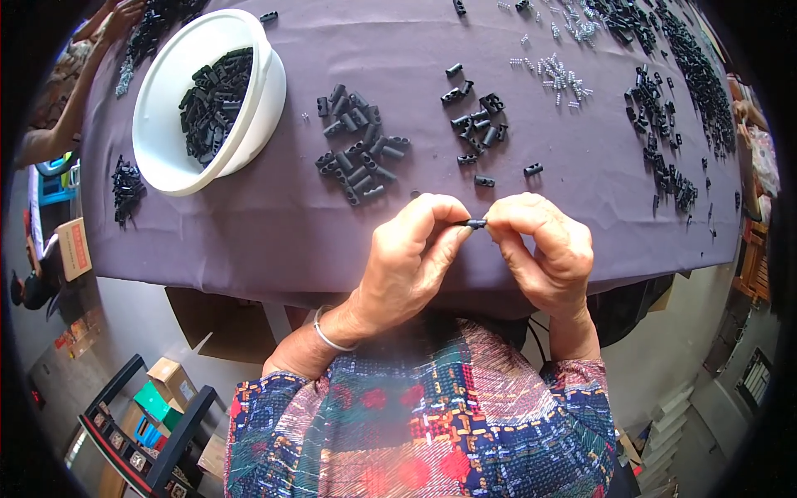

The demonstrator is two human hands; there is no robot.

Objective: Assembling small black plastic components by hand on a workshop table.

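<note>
Above the near edge of the table, my two hands meet fingertip to fingertip. My left hand [411, 253] pinches a small black plastic cord lock [475, 223] between thumb and forefinger. On its other end, the thumb and forefinger of my right hand [544, 249] are closed too. The fingertips cover most of the piece. Just beyond my hands lies a small pile of black cord locks [477, 129], with a couple of single ones nearer. To its left is a heap of black tube-shaped barrels [359, 149], several showing round holes.
A white plastic tub [270, 91] of black parts stands at the left on the purple tablecloth [249, 241]. Small metal springs [564, 80] are scattered at the far right. Beyond them are piles of small black pieces [660, 141]. Another person's arm [62, 137] reaches in at the left edge.
</note>
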